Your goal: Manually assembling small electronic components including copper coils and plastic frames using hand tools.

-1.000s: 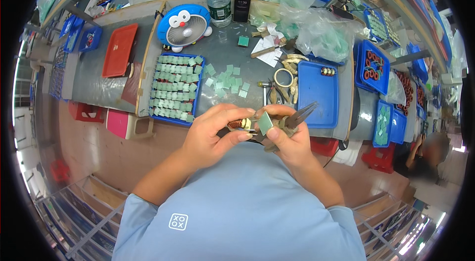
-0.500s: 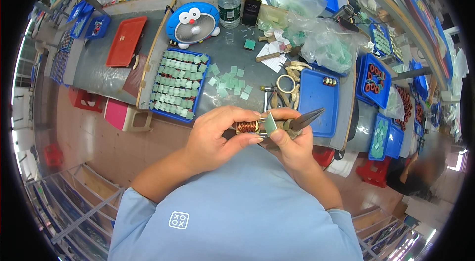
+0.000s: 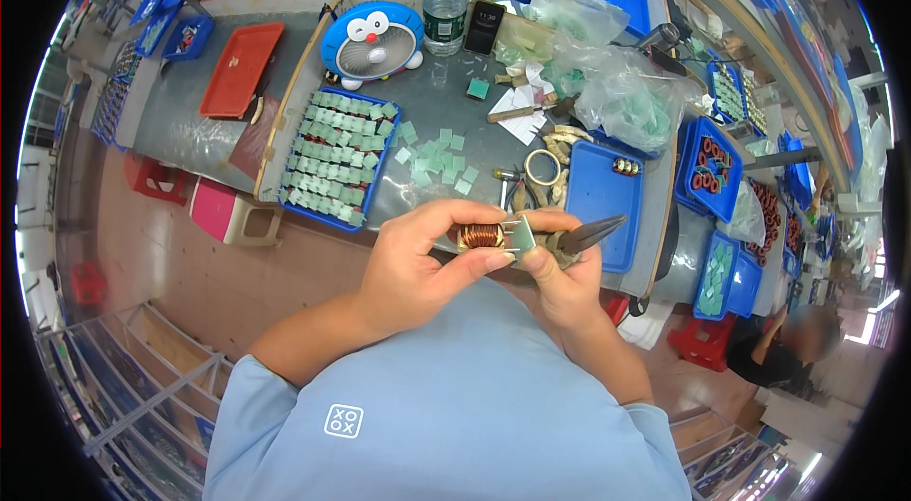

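A coil point(image 3: 481, 235) wound with copper wire is pinched between the thumb and fingers of my left hand point(image 3: 413, 259). Its straight wire leads point right and reach a thin green square plate point(image 3: 523, 233). My right hand point(image 3: 569, 287) grips that plate between thumb and forefinger. The same hand also holds a pair of pliers point(image 3: 590, 235), dark jaws pointing right and handles mostly hidden by the fingers. Whether the leads pass through the plate cannot be made out.
Loose green plates point(image 3: 436, 159) lie on the bench beyond my hands. To their left stands a blue tray point(image 3: 378, 180) of plate-topped parts. A second blue tray point(image 3: 600, 207) on the right holds a few coils. Tape roll point(image 3: 542, 167), bottle point(image 3: 443, 17), phone point(image 3: 484, 27) and fan point(image 3: 372, 44) stand farther back.
The coil has shifted slightly right and turned, showing more of its winding. The plate has turned its broad face more into view. Both hands keep their holds.
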`<act>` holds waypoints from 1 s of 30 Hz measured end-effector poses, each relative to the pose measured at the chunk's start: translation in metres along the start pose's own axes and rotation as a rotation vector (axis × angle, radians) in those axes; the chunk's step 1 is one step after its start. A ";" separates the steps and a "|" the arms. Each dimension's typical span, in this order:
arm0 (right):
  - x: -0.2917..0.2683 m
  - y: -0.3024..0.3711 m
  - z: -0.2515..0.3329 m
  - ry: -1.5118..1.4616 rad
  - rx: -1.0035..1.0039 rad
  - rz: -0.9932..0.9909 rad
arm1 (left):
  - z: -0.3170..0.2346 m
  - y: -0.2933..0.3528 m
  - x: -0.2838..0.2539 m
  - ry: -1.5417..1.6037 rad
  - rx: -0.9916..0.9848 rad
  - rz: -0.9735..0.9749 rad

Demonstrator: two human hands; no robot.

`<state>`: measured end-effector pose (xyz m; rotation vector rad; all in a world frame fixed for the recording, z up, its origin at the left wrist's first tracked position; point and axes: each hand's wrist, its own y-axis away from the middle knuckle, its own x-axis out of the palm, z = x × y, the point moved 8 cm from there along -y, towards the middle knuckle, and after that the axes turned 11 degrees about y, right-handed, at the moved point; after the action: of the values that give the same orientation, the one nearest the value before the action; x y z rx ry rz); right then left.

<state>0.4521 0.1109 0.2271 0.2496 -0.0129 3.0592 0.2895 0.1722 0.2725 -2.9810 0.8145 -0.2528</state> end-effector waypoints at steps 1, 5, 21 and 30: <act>-0.001 -0.001 -0.001 0.012 -0.024 -0.010 | -0.005 -0.002 0.002 -0.070 0.054 0.026; -0.003 -0.003 0.004 0.067 -0.091 -0.033 | -0.018 -0.008 0.006 -0.179 0.154 0.033; 0.008 -0.014 0.042 0.618 -0.417 0.065 | -0.007 -0.008 0.007 -0.191 0.103 0.012; 0.008 -0.015 0.045 0.650 -0.480 0.064 | -0.009 -0.012 0.011 -0.187 -0.015 0.049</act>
<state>0.4526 0.1254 0.2724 -0.7700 -0.7042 2.9156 0.3030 0.1773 0.2835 -2.9355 0.8697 0.0334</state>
